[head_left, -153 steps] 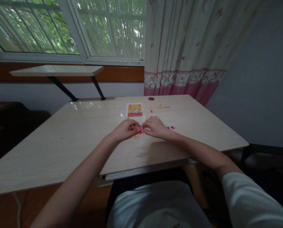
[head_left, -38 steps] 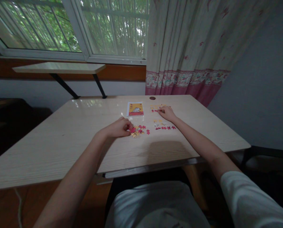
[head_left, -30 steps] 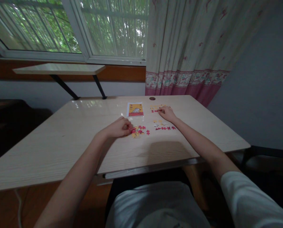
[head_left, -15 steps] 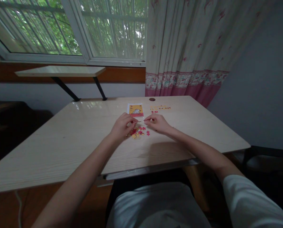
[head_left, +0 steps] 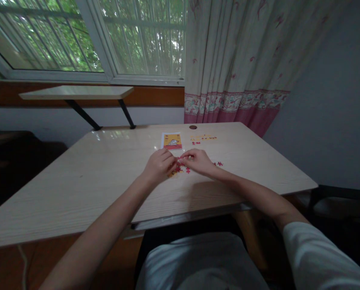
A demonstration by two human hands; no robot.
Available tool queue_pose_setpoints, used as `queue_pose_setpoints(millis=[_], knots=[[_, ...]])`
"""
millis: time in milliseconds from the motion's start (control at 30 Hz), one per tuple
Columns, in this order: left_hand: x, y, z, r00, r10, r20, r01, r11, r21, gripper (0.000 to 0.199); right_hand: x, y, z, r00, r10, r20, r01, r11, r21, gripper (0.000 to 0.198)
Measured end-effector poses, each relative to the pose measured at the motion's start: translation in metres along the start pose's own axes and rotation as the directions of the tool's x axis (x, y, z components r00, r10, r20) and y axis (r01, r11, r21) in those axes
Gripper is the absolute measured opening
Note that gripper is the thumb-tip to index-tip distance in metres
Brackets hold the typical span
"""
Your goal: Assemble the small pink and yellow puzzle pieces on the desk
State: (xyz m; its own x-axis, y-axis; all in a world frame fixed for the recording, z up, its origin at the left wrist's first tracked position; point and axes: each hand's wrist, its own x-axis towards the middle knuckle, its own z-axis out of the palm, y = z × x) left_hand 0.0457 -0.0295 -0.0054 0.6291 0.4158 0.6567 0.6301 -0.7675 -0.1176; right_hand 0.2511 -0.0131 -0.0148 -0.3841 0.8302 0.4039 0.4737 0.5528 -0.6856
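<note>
My left hand (head_left: 159,165) and my right hand (head_left: 198,161) meet at the fingertips above a small heap of jigsaw pieces (head_left: 175,174), red and yellow. Between the pinched fingertips shows a bit of red, a puzzle piece (head_left: 180,158). Both hands are closed around it, and most of it is hidden by the fingers. One loose red puzzle piece (head_left: 188,170) lies just right of the heap, below my right hand. Beyond my left hand is a yellow and red picture card (head_left: 172,141) with a white cartoon animal on it.
Yellow pieces (head_left: 208,138) lie in a rough row at the back right, with joined red pieces (head_left: 196,143) in front. More red pieces (head_left: 219,164) sit beyond my right wrist. The pale wooden desk (head_left: 113,173) has a round cable hole (head_left: 193,127) and a raised shelf (head_left: 77,92).
My hands have come together, lowering slightly toward me; before, their fingertips were apart. The left hand now covers more of the heap. Red pieces beyond the right wrist have come into sight.
</note>
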Motion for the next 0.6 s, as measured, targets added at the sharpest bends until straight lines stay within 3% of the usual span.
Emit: queue_pose_setpoints(millis=[167,267,400,600], knots=[[-0.001,0.001,0.001,1.000,0.025,0.015,-0.025,0.997,0.067,0.026,-0.002,-0.003,0.000,0.998,-0.052,-0.044,0.049,0.997,-0.061,0.019],[-0.001,0.000,0.000,1.000,0.003,-0.007,-0.003,0.999,0.033,0.020,-0.001,0.000,-0.006,0.982,-0.175,-0.076,0.156,0.966,-0.205,0.020],[-0.001,-0.011,-0.006,0.994,-0.097,-0.056,0.097,0.995,0.006,0.021,0.005,0.009,-0.030,0.933,-0.358,-0.019,0.318,0.850,-0.421,0.027],[-0.004,-0.035,-0.013,0.984,-0.178,-0.021,0.178,0.984,-0.003,0.021,0.010,0.026,-0.074,0.919,-0.394,-0.028,0.315,0.776,-0.546,0.031]])
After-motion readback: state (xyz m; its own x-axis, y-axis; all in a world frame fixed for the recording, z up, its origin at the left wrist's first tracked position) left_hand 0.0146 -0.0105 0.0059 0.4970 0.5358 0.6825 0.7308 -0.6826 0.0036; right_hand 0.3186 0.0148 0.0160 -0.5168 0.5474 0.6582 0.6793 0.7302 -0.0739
